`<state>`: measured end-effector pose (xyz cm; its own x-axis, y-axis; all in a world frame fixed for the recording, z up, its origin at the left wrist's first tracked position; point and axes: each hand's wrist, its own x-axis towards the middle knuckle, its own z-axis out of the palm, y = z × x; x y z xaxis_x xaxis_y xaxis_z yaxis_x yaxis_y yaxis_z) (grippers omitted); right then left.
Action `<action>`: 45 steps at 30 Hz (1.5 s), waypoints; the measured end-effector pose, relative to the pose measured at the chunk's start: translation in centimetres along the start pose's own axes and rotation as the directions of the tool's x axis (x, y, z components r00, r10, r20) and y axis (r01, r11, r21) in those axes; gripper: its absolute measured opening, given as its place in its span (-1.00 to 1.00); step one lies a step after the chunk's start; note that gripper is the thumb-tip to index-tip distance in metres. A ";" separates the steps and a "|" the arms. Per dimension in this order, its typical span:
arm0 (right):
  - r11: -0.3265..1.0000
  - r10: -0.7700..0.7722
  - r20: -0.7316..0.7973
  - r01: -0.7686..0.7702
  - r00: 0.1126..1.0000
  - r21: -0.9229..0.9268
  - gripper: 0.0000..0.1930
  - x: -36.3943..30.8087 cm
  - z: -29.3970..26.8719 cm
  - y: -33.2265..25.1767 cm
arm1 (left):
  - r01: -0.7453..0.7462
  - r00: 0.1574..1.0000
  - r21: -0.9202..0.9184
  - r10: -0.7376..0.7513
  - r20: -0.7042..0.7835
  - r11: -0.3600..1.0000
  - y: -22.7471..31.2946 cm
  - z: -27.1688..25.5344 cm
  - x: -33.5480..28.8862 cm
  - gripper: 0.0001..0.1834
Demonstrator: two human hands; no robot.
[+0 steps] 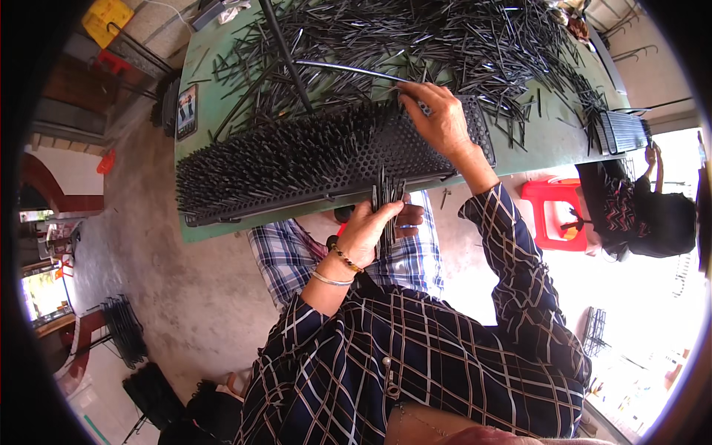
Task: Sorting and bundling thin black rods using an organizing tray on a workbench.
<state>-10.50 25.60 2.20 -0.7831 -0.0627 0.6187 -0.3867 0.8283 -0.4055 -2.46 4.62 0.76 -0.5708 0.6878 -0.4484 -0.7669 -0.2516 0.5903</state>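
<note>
A long black perforated board (386,152) lies along the near edge of a green table (552,133); most of its holes on the left hold upright thin black rods (274,159). My left hand (371,230) grips a bundle of black rods (387,204) below the table edge, over my lap. At the board's far edge, my right hand (437,119) pinches a single rod between its fingertips. Loose black rods (445,37) cover the far part of the table in a heap.
A phone (186,110) lies at the table's left end. A long black bar (285,52) slants across the rod heap. A red plastic stool (552,211) stands to the right. Another person (641,211) in dark patterned clothes sits at the right, by a filled board (621,132).
</note>
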 end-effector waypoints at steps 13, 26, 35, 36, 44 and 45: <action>0.999 0.045 -0.013 -0.045 0.999 -0.022 -0.80 0.5 0.1 -0.3 | -0.019 1.000 -0.018 0.019 0.001 1.000 -0.2 -0.5 -0.1 -0.76; 0.676 0.343 0.633 -0.650 0.694 0.348 -0.64 -3.2 -4.3 -5.4 | -0.177 0.983 0.054 0.174 0.056 0.983 1.0 1.0 -0.1 -0.69; 0.607 0.471 0.602 -0.732 0.645 0.310 -0.75 -4.5 -4.6 -5.7 | -0.168 0.985 0.055 0.169 -0.022 0.984 -0.1 1.4 0.6 -0.69; 0.574 0.485 0.568 -0.732 0.665 0.367 -0.76 -4.6 -4.6 -5.2 | -0.186 0.980 0.050 0.189 -0.070 0.981 -0.3 1.2 0.7 -0.70; 0.778 0.476 0.051 -0.447 0.878 0.442 -0.75 0.2 -5.5 -1.9 | -0.103 0.994 -0.048 0.101 -0.041 0.994 0.0 1.5 0.6 -0.72; 0.799 0.440 0.025 -0.404 0.898 0.445 -0.75 0.7 -4.7 -1.2 | -0.094 0.995 -0.039 0.092 -0.038 0.995 0.0 1.5 0.6 -0.72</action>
<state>-8.29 27.18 6.24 -0.8855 0.2937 0.3600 -0.2094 0.4393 -0.8736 -2.37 6.02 1.51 -0.6500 0.6350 -0.4175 -0.7209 -0.3416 0.6030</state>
